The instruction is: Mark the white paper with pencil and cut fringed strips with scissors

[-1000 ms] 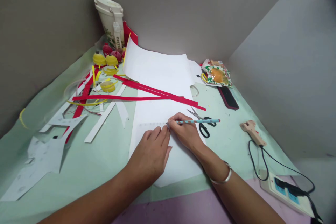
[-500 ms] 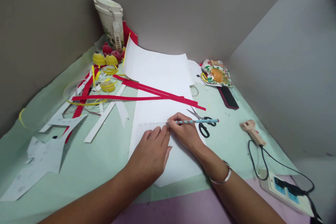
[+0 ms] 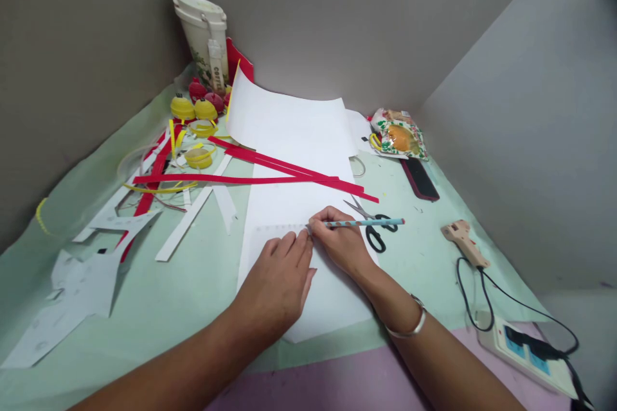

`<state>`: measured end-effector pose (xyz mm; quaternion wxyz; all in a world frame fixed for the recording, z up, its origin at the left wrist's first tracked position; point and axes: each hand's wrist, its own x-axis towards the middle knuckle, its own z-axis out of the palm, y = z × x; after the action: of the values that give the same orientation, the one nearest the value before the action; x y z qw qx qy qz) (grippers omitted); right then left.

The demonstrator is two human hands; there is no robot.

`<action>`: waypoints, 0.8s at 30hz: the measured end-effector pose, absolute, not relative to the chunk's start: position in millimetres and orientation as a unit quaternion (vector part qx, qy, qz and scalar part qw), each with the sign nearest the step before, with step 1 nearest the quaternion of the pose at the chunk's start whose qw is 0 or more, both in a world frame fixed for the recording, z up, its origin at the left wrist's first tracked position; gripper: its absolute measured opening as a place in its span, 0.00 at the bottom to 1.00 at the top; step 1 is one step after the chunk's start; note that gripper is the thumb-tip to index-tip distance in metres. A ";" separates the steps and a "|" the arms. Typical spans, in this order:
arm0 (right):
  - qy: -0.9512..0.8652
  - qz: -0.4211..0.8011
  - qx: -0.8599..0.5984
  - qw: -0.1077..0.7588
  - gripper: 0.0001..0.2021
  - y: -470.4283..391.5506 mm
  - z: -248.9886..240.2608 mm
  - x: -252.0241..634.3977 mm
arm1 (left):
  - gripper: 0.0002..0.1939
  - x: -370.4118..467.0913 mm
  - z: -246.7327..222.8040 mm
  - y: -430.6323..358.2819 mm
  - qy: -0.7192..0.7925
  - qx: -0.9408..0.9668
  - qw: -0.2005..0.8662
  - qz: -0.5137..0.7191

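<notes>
A long white sheet of paper lies in front of me, its far part curling up against the wall. My left hand rests on it palm down, fingers stretched out and side by side, fingertips near the pencil's point. In my right hand is a light blue patterned pencil, gripped near its tip, which touches the paper. A row of small faint marks runs leftward from the tip. Black-handled scissors lie partly open just right of my right hand.
Red strips cross the paper beyond my hands. White offcuts and yellow rings lie left. A white lidded container stands at the back. On the right are a phone, a glue gun and a power strip.
The pencil's far end has shifted very slightly to the right. My left hand has hardly moved, and the surrounding things lie as before.
</notes>
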<state>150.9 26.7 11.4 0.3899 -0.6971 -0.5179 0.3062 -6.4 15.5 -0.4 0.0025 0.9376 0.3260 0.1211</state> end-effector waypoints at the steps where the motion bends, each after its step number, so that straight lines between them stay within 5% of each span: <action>1: -0.519 0.307 -0.696 0.390 0.06 26.9 10.9 151.0 | 0.24 -6.3 0.0 15.5 0.326 0.938 0.003 0.121; 24: -0.514 0.290 -0.703 0.396 0.06 27.2 10.1 152.2 | 0.24 -6.5 1.9 15.5 0.323 0.939 -0.005 0.118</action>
<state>152.2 27.2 10.1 0.3964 -0.7032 -0.5142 0.2900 -6.5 15.5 1.9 -0.0047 0.9390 0.3229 0.1181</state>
